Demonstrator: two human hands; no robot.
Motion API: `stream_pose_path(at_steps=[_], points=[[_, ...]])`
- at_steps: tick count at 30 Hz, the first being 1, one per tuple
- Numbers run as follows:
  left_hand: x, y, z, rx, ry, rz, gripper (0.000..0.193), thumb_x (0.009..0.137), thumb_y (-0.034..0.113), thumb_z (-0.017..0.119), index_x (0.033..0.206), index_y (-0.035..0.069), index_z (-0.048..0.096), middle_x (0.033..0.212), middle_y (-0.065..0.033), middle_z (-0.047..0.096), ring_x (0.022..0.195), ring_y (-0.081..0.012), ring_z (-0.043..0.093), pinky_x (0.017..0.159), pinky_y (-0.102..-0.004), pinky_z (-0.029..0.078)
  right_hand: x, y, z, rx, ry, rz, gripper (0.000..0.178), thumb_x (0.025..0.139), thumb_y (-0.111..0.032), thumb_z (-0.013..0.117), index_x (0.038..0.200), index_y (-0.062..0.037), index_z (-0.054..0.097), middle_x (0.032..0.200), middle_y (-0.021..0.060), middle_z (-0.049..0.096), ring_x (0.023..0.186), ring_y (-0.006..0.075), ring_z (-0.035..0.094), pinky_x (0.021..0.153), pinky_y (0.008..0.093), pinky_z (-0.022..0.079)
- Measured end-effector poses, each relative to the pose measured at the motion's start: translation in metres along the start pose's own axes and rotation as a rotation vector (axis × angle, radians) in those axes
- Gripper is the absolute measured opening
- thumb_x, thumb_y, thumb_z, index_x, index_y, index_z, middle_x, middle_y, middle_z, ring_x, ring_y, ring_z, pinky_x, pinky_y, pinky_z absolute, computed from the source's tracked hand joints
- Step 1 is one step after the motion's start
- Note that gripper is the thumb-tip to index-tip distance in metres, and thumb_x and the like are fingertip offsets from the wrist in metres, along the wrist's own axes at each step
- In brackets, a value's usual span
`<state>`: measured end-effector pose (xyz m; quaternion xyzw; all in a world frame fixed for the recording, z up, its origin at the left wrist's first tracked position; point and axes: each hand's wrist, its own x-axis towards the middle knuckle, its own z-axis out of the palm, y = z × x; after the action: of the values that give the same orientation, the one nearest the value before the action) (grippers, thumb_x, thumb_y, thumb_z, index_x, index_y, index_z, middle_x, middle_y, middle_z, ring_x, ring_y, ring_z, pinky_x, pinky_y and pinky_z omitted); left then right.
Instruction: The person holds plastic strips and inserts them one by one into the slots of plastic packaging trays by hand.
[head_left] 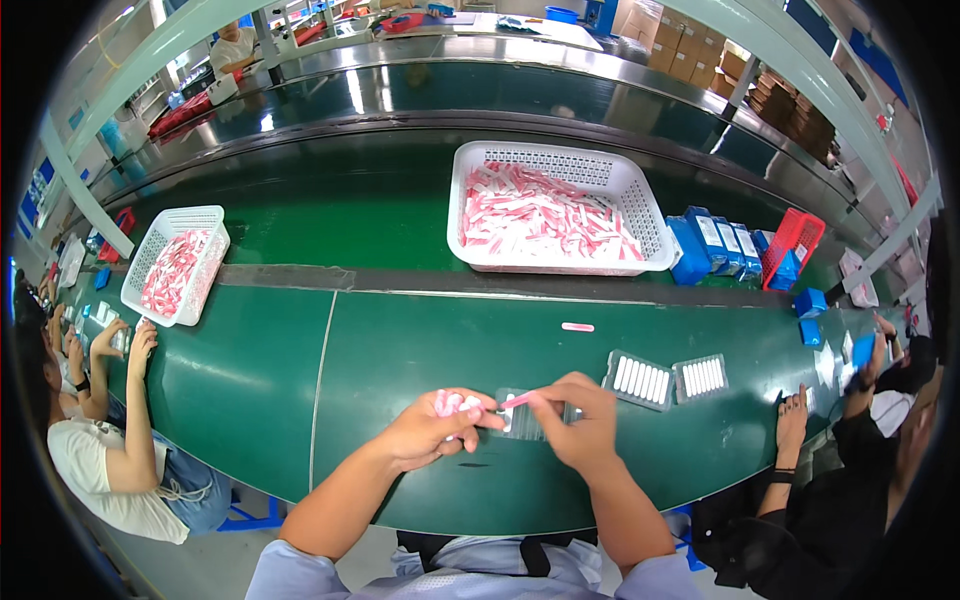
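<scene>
My left hand point(425, 432) is closed round a bunch of small pink-and-white sticks point(455, 403). Between the fingertips of my right hand point(586, 425) is one pink stick point(517, 400), which points toward my left hand. Under both hands a clear plastic tray point(527, 429) lies on the green table point(400, 340), partly hidden by them. It has at least one white piece at its left end. Farther right are two more clear trays, one point(640, 380) nearer and one point(701, 378) beyond it, each with several white sticks in a row. A single pink stick point(577, 327) lies loose ahead of my hands.
A large white basket point(560, 266) heaped with pink-and-white sticks stands ahead; a smaller one point(214, 250) is at left. Blue boxes point(705, 246) and a red basket point(795, 250) stand at right. Co-workers' hands are at left point(143, 345) and right point(792, 425).
</scene>
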<state>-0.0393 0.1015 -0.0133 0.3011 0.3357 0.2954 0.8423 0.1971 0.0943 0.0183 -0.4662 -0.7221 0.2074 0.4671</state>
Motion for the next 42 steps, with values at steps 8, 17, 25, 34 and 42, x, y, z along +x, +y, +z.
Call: stream_pose_path(at_steps=[8, 17, 25, 34, 42], points=[[-0.007, 0.012, -0.004, -0.344, 0.027, -0.045, 0.056, 0.086, -0.013, 0.048, 0.141, -0.006, 0.045, 0.131, -0.0248, 0.061, 0.084, -0.0199, 0.066, 0.05, -0.0203, 0.043, -0.008, 0.014, -0.021, -0.454, -0.493, -0.232, 0.01, 0.082, -0.022, 0.076, 0.092, -0.0202, 0.077, 0.081, -0.0027, 0.052, 0.079, 0.0179, 0.054, 0.071, 0.0336, 0.042], [-0.005, 0.013, 0.001, -0.21, 0.037, -0.089, 0.042, 0.094, -0.001, 0.058, 0.136, -0.005, 0.05, 0.13, -0.0254, 0.063, 0.086, -0.0209, 0.07, 0.049, -0.0203, 0.04, 0.001, 0.013, -0.029, -0.312, -0.504, -0.074, 0.022, 0.08, -0.024, 0.078, 0.102, -0.0254, 0.079, 0.094, 0.0012, 0.051, 0.093, 0.0221, 0.05, 0.085, 0.0382, 0.036], [-0.008, 0.01, -0.002, -0.184, 0.015, -0.087, 0.043, 0.094, 0.0, 0.059, 0.137, -0.004, 0.051, 0.133, -0.0216, 0.062, 0.092, -0.0173, 0.068, 0.052, -0.0197, 0.039, 0.004, 0.011, -0.033, -0.221, -0.581, -0.039, 0.026, 0.078, -0.024, 0.08, 0.104, -0.0233, 0.079, 0.094, 0.0018, 0.049, 0.093, 0.0222, 0.049, 0.089, 0.0383, 0.032], [-0.007, -0.002, 0.012, -0.06, -0.137, -0.127, 0.037, 0.1, 0.008, 0.06, 0.135, -0.003, 0.053, 0.131, -0.0194, 0.064, 0.092, -0.0143, 0.069, 0.054, -0.02, 0.037, -0.004, -0.009, -0.005, 0.039, -0.219, 0.079, 0.012, 0.079, -0.019, 0.08, 0.091, -0.0148, 0.078, 0.072, -0.0004, 0.06, 0.072, 0.0188, 0.056, 0.077, 0.0335, 0.039], [-0.002, -0.013, 0.005, 0.058, -0.161, -0.093, 0.031, 0.1, 0.008, 0.062, 0.129, -0.001, 0.058, 0.124, -0.0171, 0.067, 0.091, -0.0151, 0.07, 0.051, -0.0202, 0.036, -0.007, -0.004, -0.01, 0.223, -0.441, 0.312, 0.005, 0.086, -0.004, 0.075, 0.091, -0.0026, 0.074, 0.07, 0.0033, 0.068, 0.058, 0.0066, 0.058, 0.053, 0.0222, 0.042]])
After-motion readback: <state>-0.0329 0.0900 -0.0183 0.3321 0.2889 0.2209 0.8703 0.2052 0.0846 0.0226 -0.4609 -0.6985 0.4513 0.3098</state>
